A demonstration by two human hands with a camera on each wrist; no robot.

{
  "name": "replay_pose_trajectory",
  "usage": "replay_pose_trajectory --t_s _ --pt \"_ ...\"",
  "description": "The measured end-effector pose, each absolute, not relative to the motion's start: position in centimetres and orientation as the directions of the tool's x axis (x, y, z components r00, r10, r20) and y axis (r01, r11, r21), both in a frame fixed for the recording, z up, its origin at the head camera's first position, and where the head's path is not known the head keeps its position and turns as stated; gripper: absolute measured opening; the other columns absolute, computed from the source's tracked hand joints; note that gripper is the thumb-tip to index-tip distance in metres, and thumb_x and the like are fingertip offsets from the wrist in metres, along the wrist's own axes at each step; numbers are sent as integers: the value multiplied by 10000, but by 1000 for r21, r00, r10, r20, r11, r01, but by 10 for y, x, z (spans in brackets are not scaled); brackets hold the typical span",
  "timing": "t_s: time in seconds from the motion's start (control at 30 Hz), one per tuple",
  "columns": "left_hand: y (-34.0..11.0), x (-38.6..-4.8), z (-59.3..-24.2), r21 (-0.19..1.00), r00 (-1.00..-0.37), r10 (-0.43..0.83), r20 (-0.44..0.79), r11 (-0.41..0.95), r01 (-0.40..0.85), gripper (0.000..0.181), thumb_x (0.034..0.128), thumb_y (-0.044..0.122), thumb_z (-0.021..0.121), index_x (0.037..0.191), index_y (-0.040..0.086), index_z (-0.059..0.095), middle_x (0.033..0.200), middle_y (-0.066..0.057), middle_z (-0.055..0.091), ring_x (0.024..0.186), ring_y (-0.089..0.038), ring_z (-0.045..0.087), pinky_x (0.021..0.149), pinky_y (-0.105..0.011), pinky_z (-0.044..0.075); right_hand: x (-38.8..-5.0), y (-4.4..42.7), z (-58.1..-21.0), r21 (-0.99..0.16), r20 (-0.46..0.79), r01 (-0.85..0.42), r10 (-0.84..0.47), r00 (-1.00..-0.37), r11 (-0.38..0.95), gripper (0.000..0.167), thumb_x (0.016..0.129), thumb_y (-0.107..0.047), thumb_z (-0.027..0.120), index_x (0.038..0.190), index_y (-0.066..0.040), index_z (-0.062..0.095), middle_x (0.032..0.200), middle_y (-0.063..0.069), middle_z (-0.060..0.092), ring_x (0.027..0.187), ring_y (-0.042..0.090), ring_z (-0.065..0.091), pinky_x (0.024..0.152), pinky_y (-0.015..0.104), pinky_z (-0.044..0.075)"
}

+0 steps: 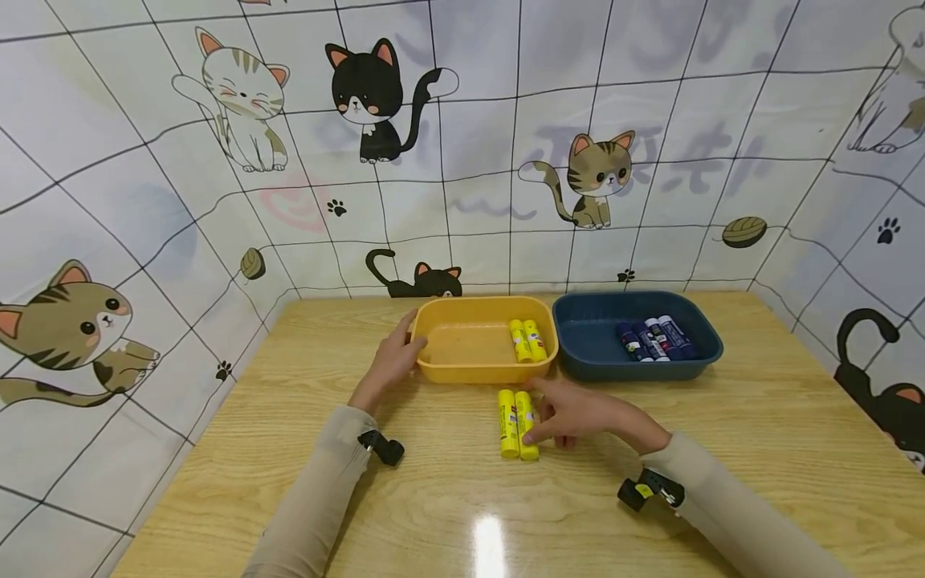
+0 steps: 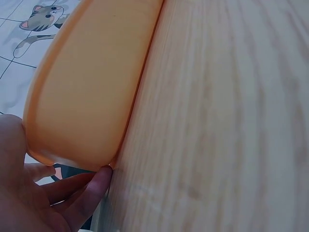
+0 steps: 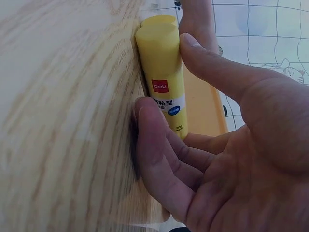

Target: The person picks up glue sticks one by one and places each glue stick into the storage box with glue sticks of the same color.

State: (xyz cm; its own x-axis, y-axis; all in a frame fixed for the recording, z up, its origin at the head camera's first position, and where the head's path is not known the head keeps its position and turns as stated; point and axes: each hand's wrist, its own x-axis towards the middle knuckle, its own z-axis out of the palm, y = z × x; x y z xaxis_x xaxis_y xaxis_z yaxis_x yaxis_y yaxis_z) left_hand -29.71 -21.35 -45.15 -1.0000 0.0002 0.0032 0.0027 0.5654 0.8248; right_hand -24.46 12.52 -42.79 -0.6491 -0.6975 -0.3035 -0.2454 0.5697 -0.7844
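Note:
On the table, two yellow glue sticks [image 1: 509,424] lie side by side in front of a yellow bin [image 1: 462,372]. My right hand [image 1: 578,413] is at the right-hand glue stick [image 3: 166,72], its thumb near one end and its index finger at the other. The remaining fingers of that hand curl close to the tabletop. At the bin's left end, my left hand [image 1: 393,357] holds it, thumb at the rim and fingers against the outside, low down in the left wrist view. Two more yellow glue sticks [image 1: 527,341] lie inside the bin's right side.
A dark blue bin [image 1: 629,371] stands against the yellow bin's right end. Several dark blue and white glue sticks [image 1: 656,337] lie in its right part. Behind the wooden table [image 1: 433,498] hangs a white sheet [image 1: 491,144] with cat drawings and grid lines.

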Motion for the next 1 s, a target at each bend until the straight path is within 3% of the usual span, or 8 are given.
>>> replay_pose_trajectory --t_s 0.23,0.43,0.77,1.0 --pt "-214 -297 -453 826 -1000 -2 -2 563 -3 692 1029 291 509 1663 244 235 1409 -197 629 1093 -256 684 833 -301 565 -244 124 -429 -788 -311 -229 -689 -655 572 754 883 -248 828 1452 -9 396 756 56 663 564 192 635 542 345 570" --pt "-214 -297 -453 824 -1000 -6 -7 566 -9 686 1030 293 510 1660 269 238 1384 -188 643 1001 -235 683 776 -269 547 -242 123 -427 -782 -326 -203 -664 -673 590 771 866 -238 844 1446 -13 387 776 58 669 587 198 652 558 343 579" --pt "-213 -298 -453 834 -1000 -11 -5 551 -10 677 1035 293 514 1657 269 249 1333 -185 664 949 -235 674 739 -265 539 -240 123 -420 -788 -278 -256 -695 -663 560 753 856 -188 848 1404 19 374 779 56 672 626 189 613 594 331 560" --pt "-212 -297 -452 831 -1000 -11 -7 557 -12 673 1040 294 512 1658 264 248 1349 -186 657 992 -247 683 764 -277 551 -239 121 -418 -788 -265 -252 -680 -684 561 765 815 -172 885 1373 -16 385 936 104 650 687 192 624 628 359 586"
